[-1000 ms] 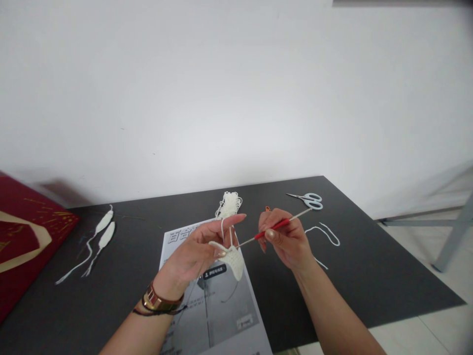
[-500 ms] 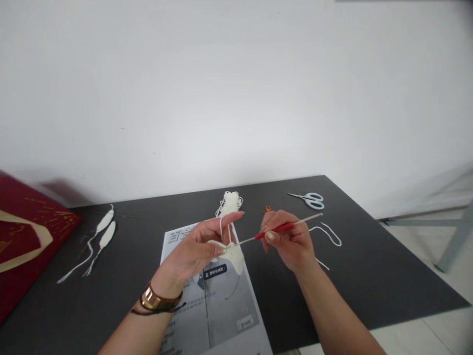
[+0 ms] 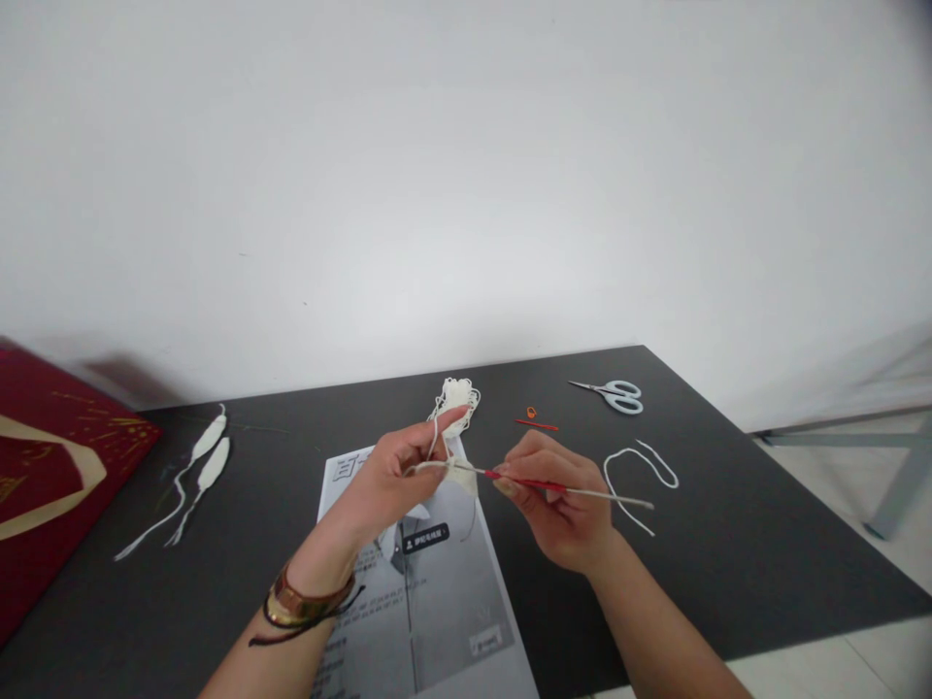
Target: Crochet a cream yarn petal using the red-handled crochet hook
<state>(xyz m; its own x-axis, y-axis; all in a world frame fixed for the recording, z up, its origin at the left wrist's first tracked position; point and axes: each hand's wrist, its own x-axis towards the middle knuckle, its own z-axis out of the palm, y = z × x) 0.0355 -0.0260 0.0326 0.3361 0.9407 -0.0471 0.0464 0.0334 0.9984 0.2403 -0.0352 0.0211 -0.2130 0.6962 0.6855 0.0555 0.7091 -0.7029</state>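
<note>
Two hands are held above the dark surface (image 3: 728, 544), over a printed sheet (image 3: 437, 602). The left hand (image 3: 385, 481) is closed on a small white crochet piece (image 3: 460, 473), pinched between thumb and fingers, with the yarn (image 3: 437, 442) led up over the raised forefinger. The right hand (image 3: 557, 505) is closed around a red-handled hook (image 3: 539, 482), whose tip is at the edge of the piece. A loose yarn heap (image 3: 457, 396) lies just beyond the left hand, scissors (image 3: 615, 394) far right, a cut strand (image 3: 641, 466) right of the hook, and two white pieces (image 3: 208, 451) far left beside a red box (image 3: 50, 476).

For a clean stitch, the yarn is best kept taut over the forefinger, the piece pinched close under the working loop, and the hook turned downward as it is drawn through, so the strand is not split.
</note>
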